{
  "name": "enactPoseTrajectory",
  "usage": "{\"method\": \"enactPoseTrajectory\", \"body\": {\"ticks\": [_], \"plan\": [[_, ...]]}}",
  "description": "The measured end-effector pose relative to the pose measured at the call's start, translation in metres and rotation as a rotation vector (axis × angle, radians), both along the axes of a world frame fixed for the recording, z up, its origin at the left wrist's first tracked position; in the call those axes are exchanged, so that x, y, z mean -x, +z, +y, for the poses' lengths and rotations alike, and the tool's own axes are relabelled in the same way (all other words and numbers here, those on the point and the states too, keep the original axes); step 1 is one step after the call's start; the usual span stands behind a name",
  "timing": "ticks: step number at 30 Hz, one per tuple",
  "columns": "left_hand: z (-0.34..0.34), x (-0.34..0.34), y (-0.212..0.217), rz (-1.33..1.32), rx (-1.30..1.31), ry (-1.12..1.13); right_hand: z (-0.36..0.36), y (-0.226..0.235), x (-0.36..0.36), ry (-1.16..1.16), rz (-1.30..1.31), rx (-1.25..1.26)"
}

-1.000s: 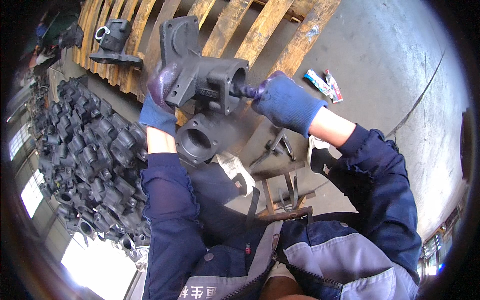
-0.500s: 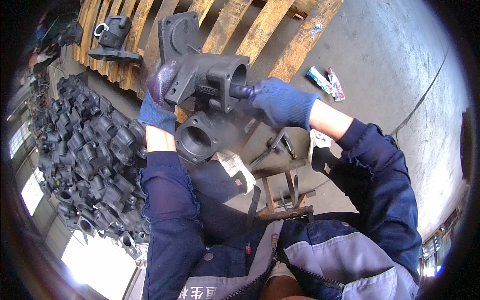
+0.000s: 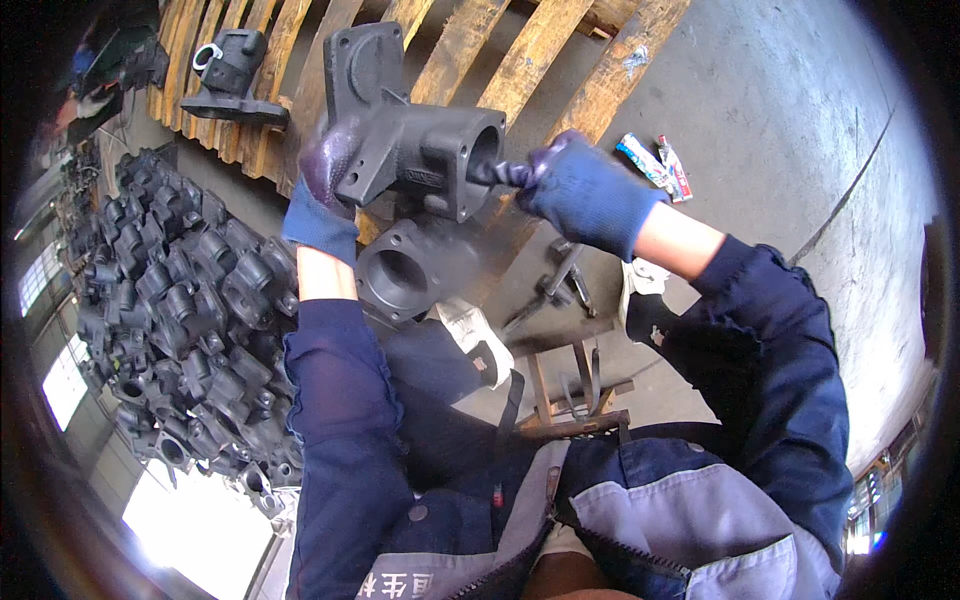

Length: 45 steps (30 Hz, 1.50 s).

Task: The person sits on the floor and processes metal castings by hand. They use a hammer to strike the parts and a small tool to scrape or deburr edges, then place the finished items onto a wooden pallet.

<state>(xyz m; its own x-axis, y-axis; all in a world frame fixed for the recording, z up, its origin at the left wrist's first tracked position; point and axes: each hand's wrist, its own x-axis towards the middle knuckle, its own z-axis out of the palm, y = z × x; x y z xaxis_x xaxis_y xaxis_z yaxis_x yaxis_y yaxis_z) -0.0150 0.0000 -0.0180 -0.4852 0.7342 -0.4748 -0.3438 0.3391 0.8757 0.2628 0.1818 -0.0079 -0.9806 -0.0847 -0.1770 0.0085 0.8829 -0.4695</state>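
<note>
A black cast-metal pipe housing point(image 3: 425, 150), with a square flange round its open bore, is tilted up above the pallet. My left hand point(image 3: 325, 185), in a blue knit glove with a dark purple coating, grips the housing's left side. In a matching glove, my right hand point(image 3: 595, 200) is closed at the bore mouth. A narrow dark shape reaches from its fingertips to the bore; whether it is a tool or a finger I cannot make out. Below the raised housing lies another black casting point(image 3: 398, 270), its round opening facing up, with a dusty haze beside it.
A slatted wooden pallet point(image 3: 450, 60) bears a further black casting point(image 3: 235, 75). At left rises a big heap of similar castings point(image 3: 190, 300). A metal hand tool point(image 3: 562, 275) and a small wooden stool point(image 3: 540, 385) are between my feet. Torn packets point(image 3: 645, 160) lie on the concrete floor.
My right hand has drawn back a little to the right and down from the bore. The housing in my left hand has hardly shifted.
</note>
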Motion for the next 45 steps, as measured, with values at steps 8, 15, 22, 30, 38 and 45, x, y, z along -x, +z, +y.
{"method": "enactPoseTrajectory", "body": {"ticks": [8, 15, 22, 30, 38, 45], "plan": [[-0.008, 0.002, -0.001, 0.124, 0.015, -0.023, 0.023, 0.032, -0.052, 0.031, -0.133, 0.037], [-0.009, 0.012, -0.012, 0.404, 0.055, -0.214, 0.010, 0.020, -0.007, -0.036, 0.050, 0.241], [-0.015, 0.011, -0.008, 0.314, 0.043, -0.109, 0.005, 0.020, -0.023, -0.120, -0.347, 1.287], [-0.015, 0.009, -0.015, 0.133, -0.019, 0.054, 0.021, 0.181, -0.102, -0.542, -0.771, 0.959], [-0.014, 0.013, -0.018, 0.130, -0.050, 0.104, 0.017, 0.172, -0.109, -0.338, -0.140, 0.711], [-0.015, 0.009, -0.020, 0.110, -0.051, 0.111, 0.012, 0.073, -0.003, 0.057, -0.135, -0.151]]}}
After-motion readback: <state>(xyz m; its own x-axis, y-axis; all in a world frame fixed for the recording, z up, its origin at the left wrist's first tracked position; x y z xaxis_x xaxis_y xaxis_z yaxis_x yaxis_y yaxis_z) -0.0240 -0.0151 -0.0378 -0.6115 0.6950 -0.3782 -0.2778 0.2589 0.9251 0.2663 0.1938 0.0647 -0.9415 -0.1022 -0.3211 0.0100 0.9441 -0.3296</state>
